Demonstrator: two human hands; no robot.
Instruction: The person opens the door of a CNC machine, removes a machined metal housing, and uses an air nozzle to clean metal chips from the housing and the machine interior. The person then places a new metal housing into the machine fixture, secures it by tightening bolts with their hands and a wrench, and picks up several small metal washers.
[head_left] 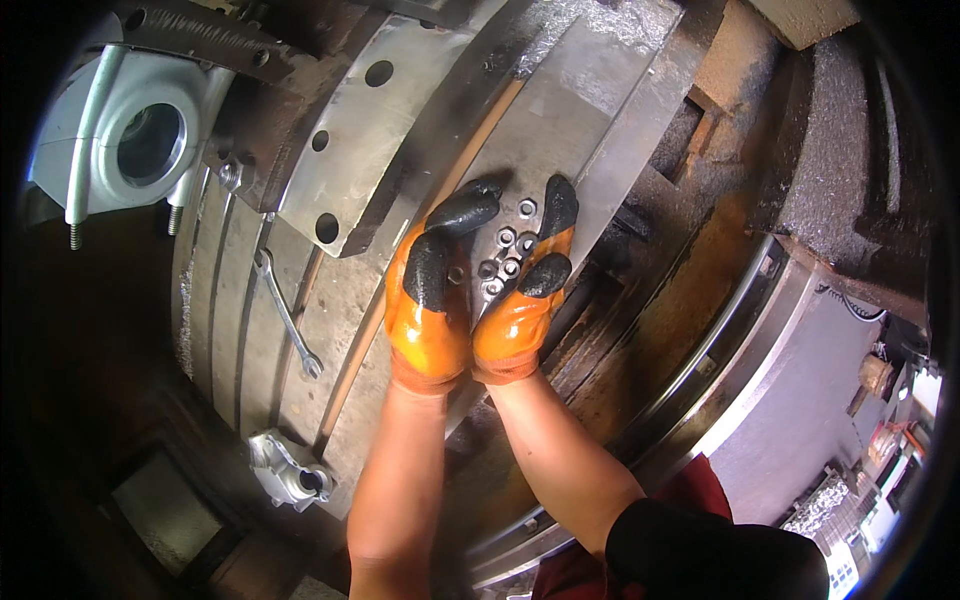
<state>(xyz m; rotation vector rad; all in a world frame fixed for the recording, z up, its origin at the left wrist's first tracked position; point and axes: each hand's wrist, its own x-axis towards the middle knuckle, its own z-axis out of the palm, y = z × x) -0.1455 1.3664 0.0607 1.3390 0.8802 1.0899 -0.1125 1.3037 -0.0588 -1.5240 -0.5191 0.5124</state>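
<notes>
Several steel hex nuts (507,238) lie grouped on the flat metal machine table (555,130), between my two gloved hands. My left hand (432,275), in an orange glove with black fingertips, curves along the left side of the nuts, its fingers bent and apart. On the right, my right hand (530,290) wears a matching glove and borders the group with its fingers spread. The heels of both hands come close together nearest me. Neither hand is closed around a nut, though the palms' undersides are hidden.
Left of my hands, an open-ended wrench (288,315) lies across the slotted bed. A small cast metal part (287,470) sits near the bed's front edge. Beyond stand a drilled steel block (345,130) and a grey bored housing (150,140) with long bolts. Metal chips (600,25) cover the far end.
</notes>
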